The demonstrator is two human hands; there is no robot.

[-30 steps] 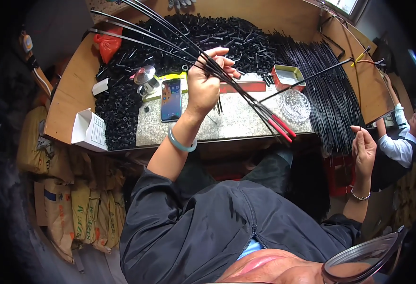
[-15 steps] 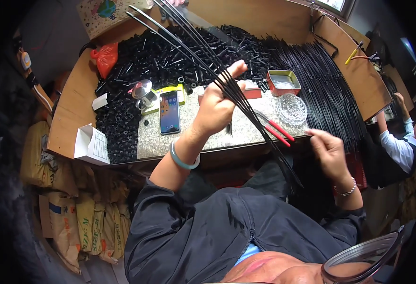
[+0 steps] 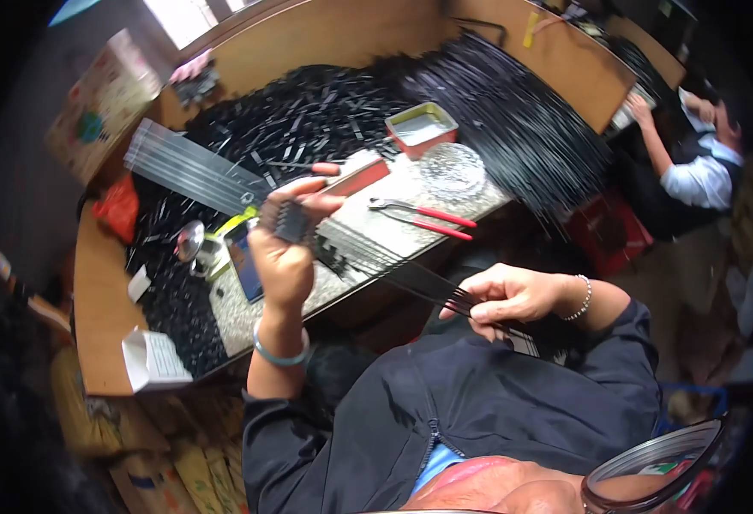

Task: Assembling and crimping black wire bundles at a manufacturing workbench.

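A bundle of long thin black rods (image 3: 419, 281) slants across in front of me, from upper left to lower right. My left hand (image 3: 284, 261), wearing a pale bangle, is closed around it, some fingers partly stretched out. Grey streaks beyond this hand look like the rods' far part, blurred. My right hand (image 3: 518, 295) pinches the rods near their lower ends, fingertips together. Red-handled pliers (image 3: 435, 221) lie on the speckled work slab (image 3: 232, 330), just beyond the rods. Beside them stands a clear glass dish (image 3: 452, 170).
Short black pieces (image 3: 308, 103) heap at the back; long black rods (image 3: 522, 128) lie to the right. A red tin (image 3: 419, 130), a phone (image 3: 246, 267), a metal cup (image 3: 209, 255) and a white box (image 3: 153, 358) sit around the slab. Another person (image 3: 693, 176) works at far right.
My right hand has come in from the right and taken hold of the rods' lower ends. My left hand has shifted left and down with the bundle. The whole view has turned.
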